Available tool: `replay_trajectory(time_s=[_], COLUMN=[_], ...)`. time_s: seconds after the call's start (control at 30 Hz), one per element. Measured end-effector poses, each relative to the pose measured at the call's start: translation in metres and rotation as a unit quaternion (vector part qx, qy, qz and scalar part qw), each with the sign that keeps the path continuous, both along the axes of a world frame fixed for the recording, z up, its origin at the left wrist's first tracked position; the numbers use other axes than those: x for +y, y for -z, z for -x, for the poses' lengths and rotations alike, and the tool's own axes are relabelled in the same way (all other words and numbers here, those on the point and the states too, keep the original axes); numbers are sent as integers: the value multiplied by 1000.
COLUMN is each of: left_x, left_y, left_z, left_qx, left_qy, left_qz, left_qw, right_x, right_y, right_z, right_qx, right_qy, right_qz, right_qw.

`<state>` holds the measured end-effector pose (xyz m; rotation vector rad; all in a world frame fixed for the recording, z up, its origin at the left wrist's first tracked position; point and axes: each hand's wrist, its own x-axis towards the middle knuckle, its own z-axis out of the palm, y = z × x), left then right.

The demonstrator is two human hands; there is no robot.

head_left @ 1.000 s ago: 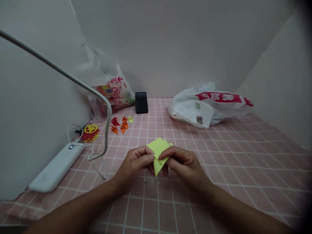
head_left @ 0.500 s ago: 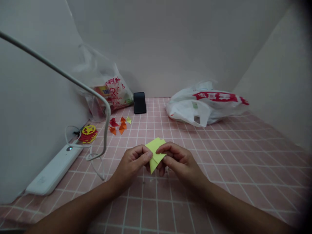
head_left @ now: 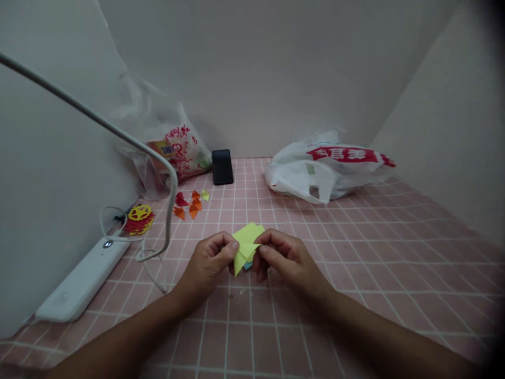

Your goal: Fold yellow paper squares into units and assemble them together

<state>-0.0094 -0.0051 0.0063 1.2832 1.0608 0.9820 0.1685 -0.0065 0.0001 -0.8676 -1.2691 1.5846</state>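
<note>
A partly folded piece of yellow paper point(head_left: 247, 239) is held between both hands above the pink checked tabletop point(head_left: 221, 337). My left hand point(head_left: 213, 258) pinches its left edge, thumb on top. With thumb and forefinger, my right hand point(head_left: 286, 255) grips a pointed flap at the right side. A small bit of blue shows beneath the paper; what it belongs to is hidden. Beyond the hands, to the left, lie several small folded paper pieces in orange point(head_left: 193, 210), red point(head_left: 181, 199) and yellow point(head_left: 205, 195).
A black phone point(head_left: 222, 167) lies near the back wall. Plastic bags stand at back left point(head_left: 185, 152) and back right point(head_left: 300, 176). On the left are a white power strip point(head_left: 82, 279), a looping white cable point(head_left: 170, 210) and yellow and red cut-out shapes point(head_left: 139, 218).
My right thumb has shifted onto the flap, and the flap now stands out more from the sheet. A bit of blue has come into sight underneath. The view has shifted slightly.
</note>
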Motion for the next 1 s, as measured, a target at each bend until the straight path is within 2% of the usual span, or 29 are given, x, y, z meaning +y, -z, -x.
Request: replay_trajectory(time_s=[0.17, 0.33, 0.77, 1.0], left_x=[0, -1, 3, 4], left_y=[-2, -3, -1, 4], left_z=[0, 0, 1, 2], left_qx=[29, 60, 38, 10], left_qy=[-5, 12, 55, 66], left_qz=[-16, -32, 10, 47], left_qw=[999, 998, 998, 997], right_x=[3, 3, 2, 2], right_y=[2, -2, -5, -4], right_z=[0, 0, 0, 0], right_qx=[-4, -20, -90, -68], right_qy=[-8, -36, -2, -18], right_qz=[19, 72, 20, 44], right_qw=[1000, 997, 996, 997])
